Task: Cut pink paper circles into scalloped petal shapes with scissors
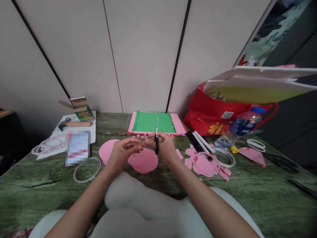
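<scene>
My right hand (166, 147) is closed round a pair of black-handled scissors (157, 138), blades pointing up and away. My left hand (125, 149) is curled, fingertips pinched near the scissors, seemingly on a small pink paper piece too small to make out. Under both hands lie overlapping pink paper circles (145, 161), and another pink circle (107, 150) sits to the left. A row of small pink cut bits (141, 136) lies just beyond my hands.
A green sheet on pink sheets (151, 122) lies ahead. Right: pink petal cut-outs (204, 164), tape rolls (225, 157), white pens (201, 140), a water bottle (237, 127), a red bag (215, 115). Left: a tape ring (86, 169), a hammer (74, 124), beads (49, 145), a small box (83, 110).
</scene>
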`<state>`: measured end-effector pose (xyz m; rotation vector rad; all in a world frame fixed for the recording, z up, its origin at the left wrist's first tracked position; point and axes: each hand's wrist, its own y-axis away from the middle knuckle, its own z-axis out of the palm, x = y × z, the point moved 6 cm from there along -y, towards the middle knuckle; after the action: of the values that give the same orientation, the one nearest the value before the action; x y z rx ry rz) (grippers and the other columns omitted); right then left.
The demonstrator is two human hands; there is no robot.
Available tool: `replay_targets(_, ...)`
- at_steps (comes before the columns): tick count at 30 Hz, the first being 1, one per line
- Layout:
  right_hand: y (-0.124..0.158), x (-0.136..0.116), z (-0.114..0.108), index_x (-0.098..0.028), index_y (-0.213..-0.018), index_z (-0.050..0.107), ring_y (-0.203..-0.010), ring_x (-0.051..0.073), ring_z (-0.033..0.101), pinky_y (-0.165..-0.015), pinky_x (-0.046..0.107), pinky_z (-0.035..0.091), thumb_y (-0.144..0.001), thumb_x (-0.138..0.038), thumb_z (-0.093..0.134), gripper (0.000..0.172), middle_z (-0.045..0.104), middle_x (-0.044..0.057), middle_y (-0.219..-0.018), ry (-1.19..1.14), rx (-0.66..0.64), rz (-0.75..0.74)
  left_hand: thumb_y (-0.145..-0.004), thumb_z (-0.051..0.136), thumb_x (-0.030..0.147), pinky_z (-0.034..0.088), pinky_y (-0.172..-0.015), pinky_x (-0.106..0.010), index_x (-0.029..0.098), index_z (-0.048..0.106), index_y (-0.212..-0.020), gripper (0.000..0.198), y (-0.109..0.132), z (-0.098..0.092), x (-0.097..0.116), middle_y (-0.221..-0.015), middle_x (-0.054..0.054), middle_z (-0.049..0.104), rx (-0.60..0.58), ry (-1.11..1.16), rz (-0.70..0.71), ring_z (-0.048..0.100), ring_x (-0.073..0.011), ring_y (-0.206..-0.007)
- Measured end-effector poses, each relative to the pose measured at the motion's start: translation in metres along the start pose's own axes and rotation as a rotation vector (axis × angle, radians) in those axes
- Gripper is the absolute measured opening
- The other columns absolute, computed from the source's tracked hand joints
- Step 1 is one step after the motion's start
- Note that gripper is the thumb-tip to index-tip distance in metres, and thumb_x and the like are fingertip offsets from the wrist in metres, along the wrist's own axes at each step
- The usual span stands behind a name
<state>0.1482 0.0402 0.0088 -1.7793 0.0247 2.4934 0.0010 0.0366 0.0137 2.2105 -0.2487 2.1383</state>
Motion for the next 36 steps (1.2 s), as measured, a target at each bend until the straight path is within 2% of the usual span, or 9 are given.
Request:
replay_targets(6, 0.003, 0.003, 0.003, -0.020, -0.068, 0.052, -0.058, 0.025, 0.068, -0.053, 0.033, 0.052, -0.038, -0.028, 0.084, 0.044, 0.061, -0.004, -0.044, -0.061, 0.008, 0.013, -0.058, 0.071, 0.022, 0.051, -0.057, -0.027, 0.015, 0.067, -0.073, 0.016, 0.001, 0.005, -0.001, -0.068, -0.004, 0.073, -0.005, -0.094, 0.017, 0.066, -0.0169, -0.064)
replay_targets(10, 0.004, 0.003, 0.005, -0.020, -0.068, 0.051, -0.066, 0.026, 0.069, -0.056, 0.034, 0.053, -0.039, -0.027, 0.083, 0.044, 0.062, -0.004, -0.046, -0.085, 0.017, 0.025, -0.062, 0.068, 0.025, 0.051, -0.054, -0.025, 0.015, 0.068, -0.071, 0.013, 0.001, 0.004, 0.001, -0.066, -0.004, 0.072, 0.020, -0.192, 0.088, 0.066, -0.0165, -0.061)
replay_targets(14, 0.004, 0.003, 0.002, -0.019, -0.067, 0.052, -0.065, 0.025, 0.069, -0.056, 0.032, 0.053, -0.037, -0.026, 0.083, 0.043, 0.061, -0.005, -0.044, -0.110, 0.061, 0.043, -0.063, 0.067, 0.022, 0.050, -0.055, -0.024, 0.016, 0.068, -0.065, 0.007, 0.001, 0.003, 0.003, -0.062, -0.003, 0.071, 0.055, -0.329, 0.184, 0.063, -0.0146, -0.057)
replay_targets(23, 0.004, 0.006, 0.004, -0.019, -0.066, 0.052, -0.064, 0.025, 0.069, -0.057, 0.033, 0.053, -0.036, -0.023, 0.084, 0.044, 0.061, -0.004, -0.044, -0.124, 0.042, 0.047, -0.066, 0.068, 0.026, 0.052, -0.058, -0.026, 0.016, 0.066, -0.072, 0.012, 0.000, 0.004, 0.000, -0.068, -0.003, 0.071, 0.052, -0.398, 0.320, 0.064, -0.0155, -0.061)
replay_targets(27, 0.004, 0.007, 0.004, -0.019, -0.064, 0.052, -0.064, 0.025, 0.069, -0.058, 0.033, 0.053, -0.035, -0.023, 0.084, 0.044, 0.061, -0.005, -0.043, -0.135, 0.038, 0.049, -0.071, 0.061, 0.022, 0.049, -0.054, -0.023, 0.017, 0.066, -0.069, 0.007, 0.001, 0.005, 0.002, -0.062, -0.001, 0.069, 0.042, -0.490, 0.387, 0.062, -0.0130, -0.056)
replay_targets(36, 0.004, 0.006, 0.001, -0.018, -0.066, 0.054, -0.060, 0.023, 0.068, -0.054, 0.030, 0.050, -0.035, -0.020, 0.084, 0.044, 0.059, -0.006, -0.042, -0.149, 0.080, 0.032, -0.071, 0.059, 0.012, 0.045, -0.052, -0.020, 0.017, 0.065, -0.065, 0.010, 0.005, 0.011, 0.011, -0.057, 0.002, 0.067, 0.016, -0.627, 0.479, 0.058, -0.0098, -0.052)
